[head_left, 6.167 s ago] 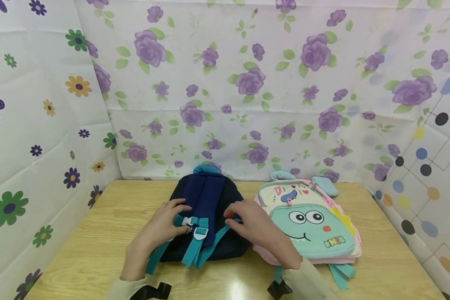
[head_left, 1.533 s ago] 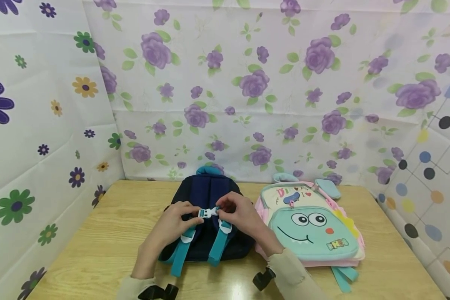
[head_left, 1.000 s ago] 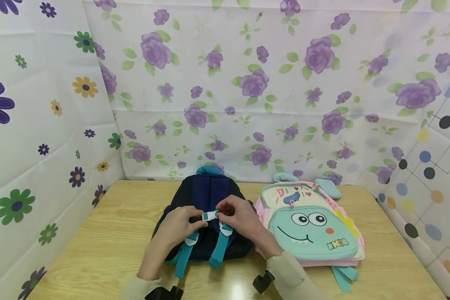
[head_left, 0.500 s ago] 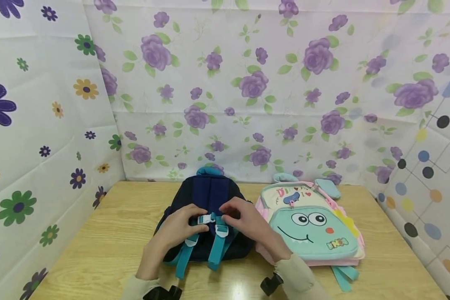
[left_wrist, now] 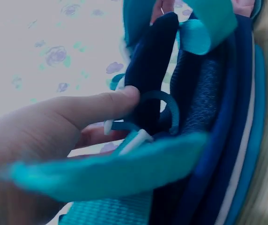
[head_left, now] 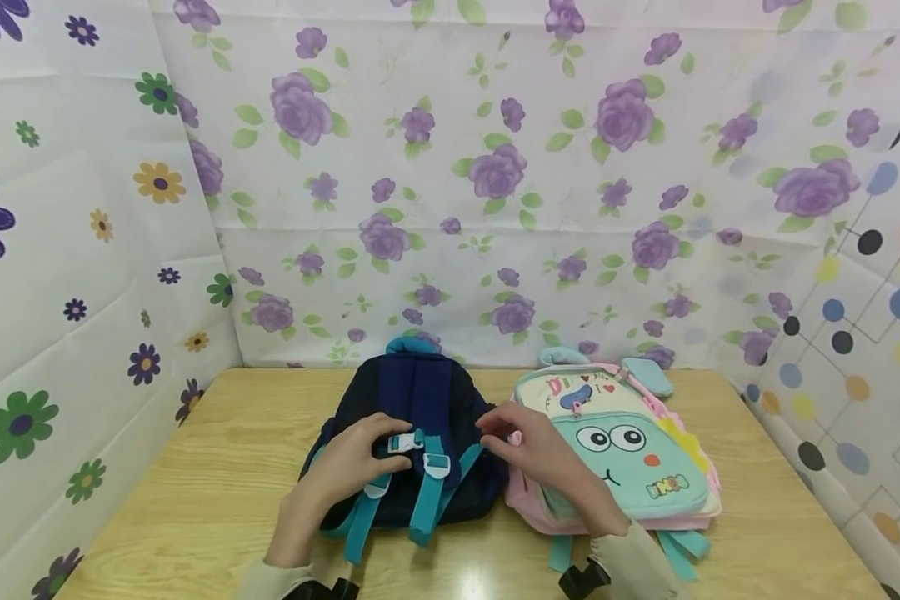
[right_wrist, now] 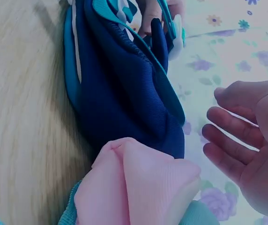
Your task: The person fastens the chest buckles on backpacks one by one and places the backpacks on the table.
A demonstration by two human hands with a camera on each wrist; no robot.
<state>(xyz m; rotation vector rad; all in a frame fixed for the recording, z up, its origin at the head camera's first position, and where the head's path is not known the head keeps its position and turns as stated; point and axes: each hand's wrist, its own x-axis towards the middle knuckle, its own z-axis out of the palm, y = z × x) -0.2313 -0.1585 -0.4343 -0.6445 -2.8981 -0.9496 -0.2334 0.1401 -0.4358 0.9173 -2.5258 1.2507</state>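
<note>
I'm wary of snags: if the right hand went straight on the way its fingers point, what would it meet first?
The right hand would probably meet the navy backpack first, perhaps at the teal webbing strap nearest it; the depth between them is unclear.

Your head camera looks forward and down over the table [head_left: 165, 500], widest and farthest back. Your left-wrist view faces rightward, your right-wrist view leftward, both close and turned sideways; all three share the navy backpack [head_left: 414, 400].

Pastel backpack [head_left: 630, 479]: "DI" [head_left: 554, 387]; "I" [head_left: 597, 389] beside a red heart [head_left: 609, 388]; patch lettering [head_left: 667, 486] unclear
</note>
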